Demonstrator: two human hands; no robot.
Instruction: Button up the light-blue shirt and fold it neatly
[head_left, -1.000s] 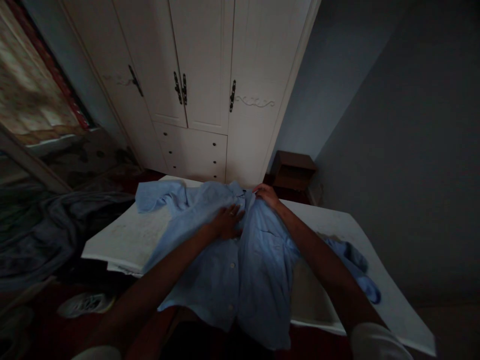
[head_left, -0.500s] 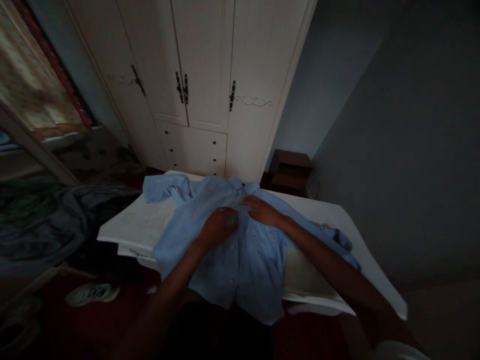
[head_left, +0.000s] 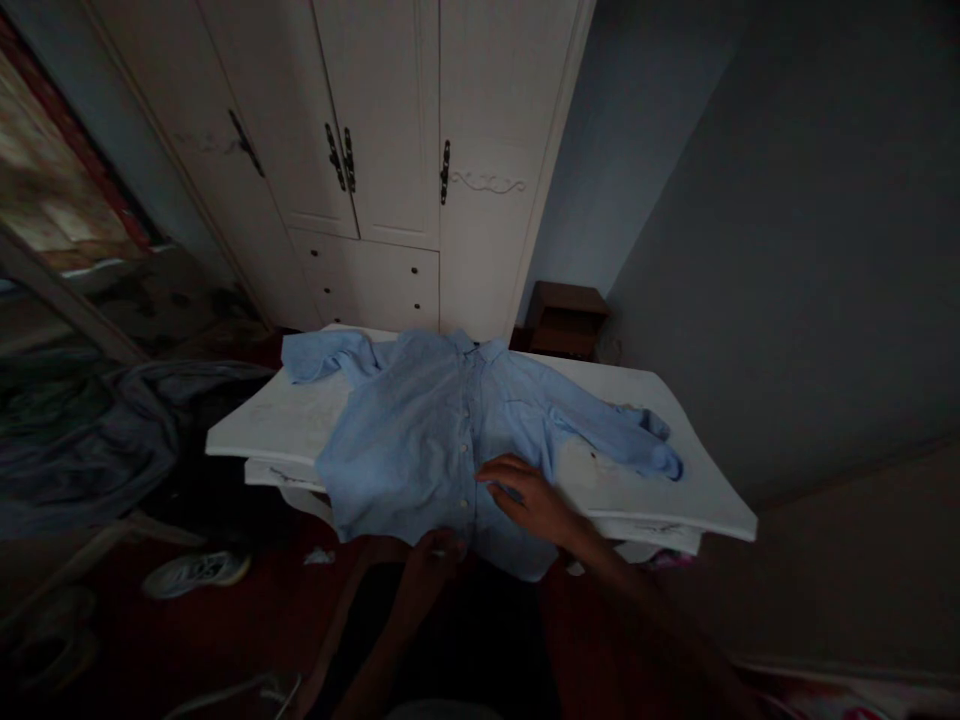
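A light blue button-up shirt (head_left: pixel 420 430) lies spread face up on a white table (head_left: pixel 697 490), its hem hanging over the near edge. My right hand (head_left: pixel 529 495) rests flat on the lower front of the shirt, fingers stretched out, right of the button line. My left hand (head_left: pixel 435 555) is at the hem just below, its fingers curled at the shirt's bottom edge; the dim light hides whether they pinch the cloth. One sleeve reaches to the far left, the other lies bunched at the right.
A white wardrobe (head_left: pixel 390 170) with dark handles stands behind the table. A brown box (head_left: pixel 566 318) sits by the wall. Dark cloth (head_left: pixel 90 440) is heaped at the left, and a pale shoe (head_left: pixel 196 572) lies on the red floor.
Both hands have slid from the shirt's collar and chest down to its lower front and hem. The view has pulled back from the table, and the shirt now lies flatter.
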